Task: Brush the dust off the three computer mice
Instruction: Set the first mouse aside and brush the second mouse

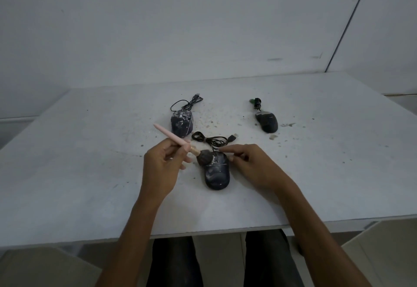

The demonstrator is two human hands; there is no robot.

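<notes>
Three dark computer mice lie on a white table. The nearest mouse sits in the middle, dusty, its cable coiled behind it. My left hand grips a pink-handled brush, whose dark bristles press on the front left of that mouse. My right hand holds the same mouse by its front right side with the fingertips. A second mouse, heavily dusted, lies farther back on the left. The third mouse lies at the back right with a green plug on its cord.
Dust and small crumbs are scattered on the table between and around the mice. The table's front edge runs just above my legs. A plain white wall stands behind the table.
</notes>
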